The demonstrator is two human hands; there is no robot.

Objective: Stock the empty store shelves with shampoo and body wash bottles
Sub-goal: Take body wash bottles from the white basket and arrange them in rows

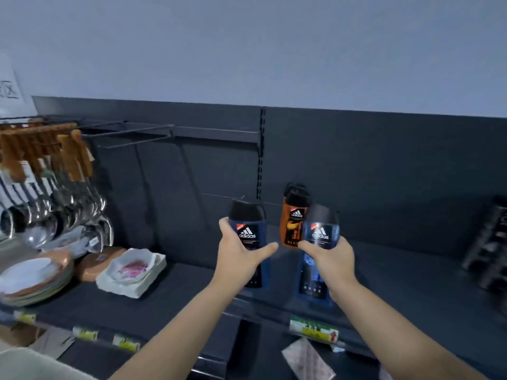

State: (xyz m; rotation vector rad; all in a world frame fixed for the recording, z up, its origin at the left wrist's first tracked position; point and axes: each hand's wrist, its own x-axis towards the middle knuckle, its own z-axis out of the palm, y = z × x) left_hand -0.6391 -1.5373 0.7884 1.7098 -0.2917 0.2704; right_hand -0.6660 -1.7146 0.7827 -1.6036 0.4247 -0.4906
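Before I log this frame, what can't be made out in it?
- Head view, orange bottle: lower right part hidden behind the light blue bottle in the right hand.
- Head view, dark blue bottle in the left hand: small print too small to read.
- Head view, dark packs at right: blurred, cut off by the frame edge.
- Head view, price labels: text blurred.

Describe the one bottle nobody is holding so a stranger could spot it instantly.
On the dark shelf, look just right of the slotted upright in the back panel. There, behind the gap between the two hands, stands the orange bottle. It alone is orange and unheld; the left hand grips a dark blue bottle, the right hand a lighter blue bottle.
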